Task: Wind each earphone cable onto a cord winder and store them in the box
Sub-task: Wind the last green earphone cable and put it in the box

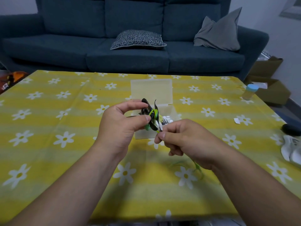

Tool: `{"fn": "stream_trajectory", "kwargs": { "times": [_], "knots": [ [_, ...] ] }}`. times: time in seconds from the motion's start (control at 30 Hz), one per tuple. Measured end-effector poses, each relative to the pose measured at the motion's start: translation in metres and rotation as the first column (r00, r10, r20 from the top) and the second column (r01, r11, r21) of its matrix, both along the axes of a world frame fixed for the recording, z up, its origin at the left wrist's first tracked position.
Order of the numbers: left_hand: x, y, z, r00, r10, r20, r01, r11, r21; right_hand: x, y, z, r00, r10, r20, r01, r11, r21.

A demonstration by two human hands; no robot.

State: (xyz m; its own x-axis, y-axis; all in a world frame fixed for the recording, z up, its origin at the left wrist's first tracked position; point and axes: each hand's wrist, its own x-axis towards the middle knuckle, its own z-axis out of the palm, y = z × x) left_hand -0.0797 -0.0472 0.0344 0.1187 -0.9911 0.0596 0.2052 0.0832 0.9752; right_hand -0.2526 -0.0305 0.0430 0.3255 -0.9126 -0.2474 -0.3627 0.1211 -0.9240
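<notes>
My left hand (121, 123) pinches a black cord winder (149, 112) between thumb and fingers, above the table. A green earphone cable (154, 113) is partly wrapped round the winder's middle. My right hand (180, 139) pinches the same cable just below the winder; the loose end trails blurred past my right wrist (197, 167). Behind the hands stands a translucent plastic box (152, 136) with its lid (151, 91) open upright. White and dark earphone items (166, 119) lie inside it, partly hidden by my hands.
The table wears a yellow cloth with white daisies (65, 139). A blue-capped jar (248, 92) stands at the far right, a dark object (291, 129) and white items (291, 150) at the right edge. A blue sofa (127, 51) lies beyond.
</notes>
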Motion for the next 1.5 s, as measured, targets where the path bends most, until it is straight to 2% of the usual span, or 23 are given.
{"fn": "stream_trajectory", "kwargs": {
  "times": [0.27, 0.43, 0.53, 0.7, 0.87, 0.93, 1.0, 1.13, 1.3, 1.37, 1.5],
  "knots": [
    [-0.001, 0.003, 0.004, 0.953, 0.002, 0.302, 0.03, 0.994, -0.101, -0.01, 0.003, 0.016, 0.998, 0.061, -0.03, -0.064, 0.992, -0.105],
    [-0.003, 0.006, 0.004, 0.915, -0.114, 0.387, 0.153, 0.986, -0.072, -0.02, -0.002, 0.022, 0.997, -0.043, 0.056, 0.055, 0.972, -0.229],
    [-0.006, 0.009, 0.006, 0.912, -0.238, 0.334, 0.26, 0.965, -0.021, -0.025, -0.007, 0.022, 0.982, -0.148, 0.119, 0.175, 0.949, -0.261],
    [-0.008, 0.011, 0.007, 0.913, -0.376, 0.16, 0.378, 0.925, 0.019, -0.027, -0.012, 0.021, 0.954, -0.27, 0.129, 0.297, 0.909, -0.293],
    [-0.008, 0.012, 0.01, 0.898, -0.425, -0.112, 0.429, 0.903, 0.023, -0.023, -0.014, 0.015, 0.963, -0.237, 0.126, 0.256, 0.952, -0.166],
    [-0.008, 0.011, 0.01, 0.886, -0.39, -0.25, 0.411, 0.911, 0.038, -0.018, -0.013, 0.009, 0.98, -0.16, 0.122, 0.171, 0.981, -0.088],
    [-0.007, 0.008, 0.009, 0.886, -0.329, -0.326, 0.366, 0.929, 0.06, -0.013, -0.009, 0.004, 0.99, -0.061, 0.128, 0.066, 0.997, -0.03],
    [0.0, 0.003, 0.008, 0.926, -0.153, -0.345, 0.204, 0.972, 0.117, -0.005, -0.004, 0.001, 0.992, 0.041, 0.121, -0.04, 0.999, -0.012],
    [0.004, 0.001, 0.006, 0.966, -0.023, -0.259, 0.068, 0.984, 0.166, -0.005, 0.001, 0.008, 0.995, 0.095, 0.006, -0.094, 0.991, -0.098],
    [0.002, 0.001, 0.005, 0.98, 0.0, -0.199, 0.033, 0.986, 0.162, -0.006, 0.001, 0.01, 0.993, 0.116, 0.008, -0.115, 0.989, -0.096],
    [-0.002, 0.004, 0.006, 0.997, 0.051, 0.051, -0.052, 0.998, 0.031, -0.009, 0.001, 0.012, 0.991, 0.112, 0.067, -0.104, 0.989, -0.109]
  ]
}}
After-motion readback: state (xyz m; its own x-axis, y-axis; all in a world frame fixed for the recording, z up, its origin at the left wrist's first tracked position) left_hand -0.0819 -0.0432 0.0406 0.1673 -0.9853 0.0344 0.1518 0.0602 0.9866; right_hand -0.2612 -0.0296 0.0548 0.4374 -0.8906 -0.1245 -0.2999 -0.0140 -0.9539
